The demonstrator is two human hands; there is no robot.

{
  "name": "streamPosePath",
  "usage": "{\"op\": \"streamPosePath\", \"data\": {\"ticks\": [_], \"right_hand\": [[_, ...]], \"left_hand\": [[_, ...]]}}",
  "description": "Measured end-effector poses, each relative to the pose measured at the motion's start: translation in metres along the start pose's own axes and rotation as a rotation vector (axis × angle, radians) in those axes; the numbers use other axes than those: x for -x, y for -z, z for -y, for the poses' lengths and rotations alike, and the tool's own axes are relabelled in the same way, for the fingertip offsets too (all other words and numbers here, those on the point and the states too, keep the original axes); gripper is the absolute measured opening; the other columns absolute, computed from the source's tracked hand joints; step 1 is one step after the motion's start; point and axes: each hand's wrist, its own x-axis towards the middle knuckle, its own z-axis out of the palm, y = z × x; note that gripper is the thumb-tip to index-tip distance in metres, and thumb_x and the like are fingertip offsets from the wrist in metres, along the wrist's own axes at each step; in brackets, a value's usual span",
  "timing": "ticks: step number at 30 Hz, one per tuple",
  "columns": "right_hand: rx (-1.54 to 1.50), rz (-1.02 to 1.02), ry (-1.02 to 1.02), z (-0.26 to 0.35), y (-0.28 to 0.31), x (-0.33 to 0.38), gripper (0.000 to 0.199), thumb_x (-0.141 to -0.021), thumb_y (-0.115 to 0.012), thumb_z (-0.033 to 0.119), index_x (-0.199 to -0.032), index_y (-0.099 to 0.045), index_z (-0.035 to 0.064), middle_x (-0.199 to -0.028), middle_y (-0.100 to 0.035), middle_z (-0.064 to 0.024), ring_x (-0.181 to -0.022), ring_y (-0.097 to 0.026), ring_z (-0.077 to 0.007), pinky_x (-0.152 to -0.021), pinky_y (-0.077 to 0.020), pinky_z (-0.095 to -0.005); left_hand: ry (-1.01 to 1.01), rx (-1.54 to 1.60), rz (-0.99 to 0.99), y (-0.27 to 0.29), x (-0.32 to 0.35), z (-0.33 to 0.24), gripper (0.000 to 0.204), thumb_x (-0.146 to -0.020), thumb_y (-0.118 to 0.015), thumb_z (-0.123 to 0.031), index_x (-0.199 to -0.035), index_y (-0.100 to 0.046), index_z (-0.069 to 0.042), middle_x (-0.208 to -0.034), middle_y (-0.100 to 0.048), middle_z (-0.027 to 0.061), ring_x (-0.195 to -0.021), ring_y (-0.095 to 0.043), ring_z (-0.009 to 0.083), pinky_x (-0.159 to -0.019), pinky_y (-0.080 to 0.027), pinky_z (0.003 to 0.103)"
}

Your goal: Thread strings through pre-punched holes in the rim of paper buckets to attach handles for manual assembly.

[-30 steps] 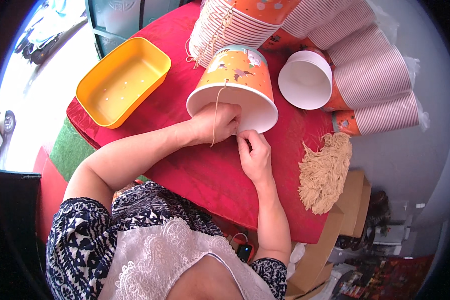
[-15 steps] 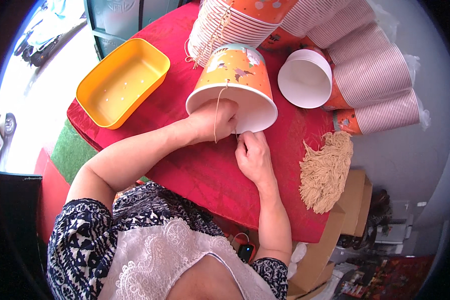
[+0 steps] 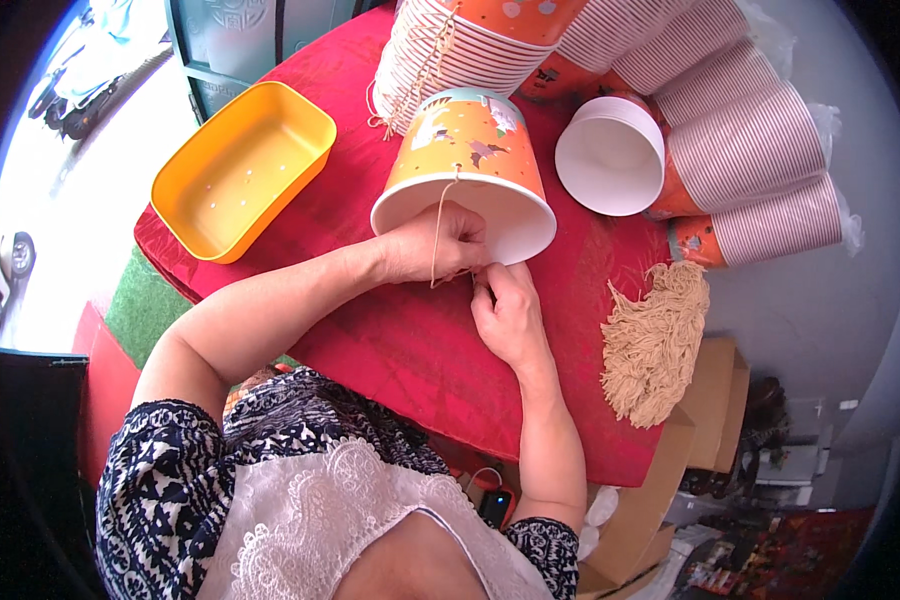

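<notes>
An orange printed paper bucket (image 3: 475, 140) lies tipped on the red-covered table, its white open mouth facing me. A thin tan cord (image 3: 438, 230) comes through a hole near the upper rim and hangs down in front of the mouth. My left hand (image 3: 435, 243) reaches partly into the mouth, its fingers closed in a pinch around the cord. Just below the lower rim, my right hand (image 3: 506, 310) pinches at the cord's end against the rim. The fingertips of both hands nearly meet, so the cord between them is mostly hidden.
A yellow plastic basin (image 3: 245, 172) with small white specks sits at the left. Stacked buckets (image 3: 450, 70) with cords stand behind, and nested bucket stacks (image 3: 755, 150) lie at the right beside a white-mouthed bucket (image 3: 610, 157). A bundle of tan cords (image 3: 656, 345) lies by the right edge.
My left hand's fingers have turned and come slightly down and right, closer to my right fingertips. The bucket and my right hand stay almost where they were.
</notes>
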Motion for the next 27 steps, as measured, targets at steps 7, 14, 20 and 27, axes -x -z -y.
{"op": "streamPosePath", "data": {"ticks": [7,14,20,27], "right_hand": [[0.033,-0.015,-0.007,0.002,-0.004,0.0,0.009,-0.074,-0.052,-0.009,-0.083,-0.054,-0.0078,-0.093,-0.054,-0.0253,-0.089,-0.054,-0.0427,-0.079,-0.0456,-0.0474],[0.024,-0.038,-0.013,0.001,-0.003,-0.001,0.009,-0.074,-0.052,-0.009,-0.082,-0.055,-0.0077,-0.094,-0.055,-0.0255,-0.09,-0.055,-0.0422,-0.079,-0.046,-0.0469],[0.068,-0.083,0.044,0.009,0.006,0.0,0.006,-0.077,-0.06,-0.004,-0.083,-0.06,-0.0048,-0.083,-0.06,-0.0185,-0.076,-0.061,-0.0341,-0.068,-0.0495,-0.0411],[-0.159,-0.169,0.212,0.031,0.009,-0.002,0.014,-0.073,-0.068,-0.006,-0.084,-0.063,0.0009,-0.072,-0.061,-0.0089,-0.049,-0.055,-0.0144,-0.045,-0.0429,-0.0282]], "left_hand": [[-0.298,-0.348,-0.198,-0.008,-0.01,0.025,0.025,-0.09,-0.061,-0.024,-0.089,-0.064,0.001,-0.08,-0.067,0.0127,-0.074,-0.064,0.026,-0.069,-0.05,0.038],[-0.241,-0.467,-0.196,-0.008,-0.012,0.017,0.025,-0.09,-0.061,-0.023,-0.087,-0.065,0.002,-0.08,-0.067,0.0179,-0.075,-0.064,0.03,-0.07,-0.05,0.04],[-0.133,-0.371,-0.189,-0.008,-0.01,0.012,0.023,-0.087,-0.061,-0.02,-0.085,-0.066,0.003,-0.077,-0.066,0.0187,-0.072,-0.065,0.0299,-0.067,-0.051,0.04],[-0.189,-0.403,-0.287,-0.012,-0.012,0.021,0.024,-0.084,-0.061,-0.019,-0.08,-0.066,0.004,-0.074,-0.066,0.0197,-0.068,-0.065,0.031,-0.065,-0.051,0.041]]}}
